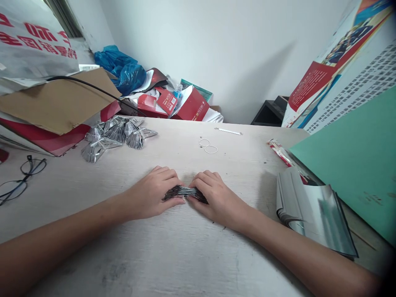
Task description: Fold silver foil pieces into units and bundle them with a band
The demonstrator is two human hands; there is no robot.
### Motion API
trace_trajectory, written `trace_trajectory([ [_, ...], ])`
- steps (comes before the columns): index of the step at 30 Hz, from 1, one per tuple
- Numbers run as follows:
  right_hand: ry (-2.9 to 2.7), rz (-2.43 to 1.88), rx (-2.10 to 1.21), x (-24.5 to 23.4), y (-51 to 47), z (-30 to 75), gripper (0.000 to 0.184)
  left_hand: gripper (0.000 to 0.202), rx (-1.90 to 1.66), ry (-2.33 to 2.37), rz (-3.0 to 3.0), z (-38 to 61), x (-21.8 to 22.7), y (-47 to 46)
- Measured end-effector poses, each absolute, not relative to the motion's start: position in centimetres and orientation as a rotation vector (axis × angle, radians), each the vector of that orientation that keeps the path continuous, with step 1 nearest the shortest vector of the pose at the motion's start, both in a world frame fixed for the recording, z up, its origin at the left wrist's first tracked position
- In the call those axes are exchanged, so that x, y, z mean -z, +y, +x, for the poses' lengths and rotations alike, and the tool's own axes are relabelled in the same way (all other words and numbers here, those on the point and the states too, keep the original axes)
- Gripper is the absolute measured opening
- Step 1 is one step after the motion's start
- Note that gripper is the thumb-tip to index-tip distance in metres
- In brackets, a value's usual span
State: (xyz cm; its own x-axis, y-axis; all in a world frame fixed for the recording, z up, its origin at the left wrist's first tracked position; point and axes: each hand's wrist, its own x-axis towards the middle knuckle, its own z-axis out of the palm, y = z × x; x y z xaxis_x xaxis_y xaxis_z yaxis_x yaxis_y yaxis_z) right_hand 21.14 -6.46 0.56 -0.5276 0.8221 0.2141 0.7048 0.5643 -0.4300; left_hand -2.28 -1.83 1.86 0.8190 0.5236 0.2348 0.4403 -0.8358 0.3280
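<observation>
Between my two hands, low over the middle of the table, is a pleated stack of silver foil [185,191], dark along its layered edges. My left hand [157,190] is closed on its left end, fingers behind and thumb in front. Around the right end my right hand [213,197] is closed in the same way. The stack bows slightly, its middle showing between the hands. Beyond it lie white rubber bands [210,149] and a thin white strip [229,131]. Several folded silver foil fans [116,134] are piled at the back left.
Silver foil sheets [312,210] lie stacked at the right, beside a leaning green board [355,165]. Eyeglasses [23,179] rest at the left. A cardboard piece [64,101], a blue plastic bag [120,68] and red boxes [192,105] crowd the back left. A wall rises behind.
</observation>
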Motion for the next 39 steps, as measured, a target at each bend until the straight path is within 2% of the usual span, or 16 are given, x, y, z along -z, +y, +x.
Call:
trace_trajectory([
  [8,-2.529,-1.177,-0.290,-0.5,-6.4,21.6,0.027,0.029,-0.330,0.640,2.687,-3.0,-2.4,-1.3],
  [13,-2.531,-1.138,-0.303,-0.2,-6.2,21.8,0.030,0.039,-0.481,0.593,2.737,-3.5,-1.6,-0.8],
  [19,-2.523,-1.138,-0.330,-0.2,-6.0,22.0,0.033,0.034,-0.527,0.595,2.732,-3.6,-1.1,-0.7],
  [25,-2.476,-1.145,-0.345,0.0,-6.0,22.0,0.030,0.051,-0.556,0.795,2.487,-4.2,-0.8,-1.0],
  [30,-2.496,-1.177,-0.311,-0.1,-6.3,21.9,0.033,0.040,-0.583,0.727,2.474,-4.1,-0.9,-0.9],
  [39,-2.719,-1.135,0.037,-0.3,-6.8,21.8,0.063,0.036,-0.631,0.669,2.478,-4.0,-1.7,-1.1],
])
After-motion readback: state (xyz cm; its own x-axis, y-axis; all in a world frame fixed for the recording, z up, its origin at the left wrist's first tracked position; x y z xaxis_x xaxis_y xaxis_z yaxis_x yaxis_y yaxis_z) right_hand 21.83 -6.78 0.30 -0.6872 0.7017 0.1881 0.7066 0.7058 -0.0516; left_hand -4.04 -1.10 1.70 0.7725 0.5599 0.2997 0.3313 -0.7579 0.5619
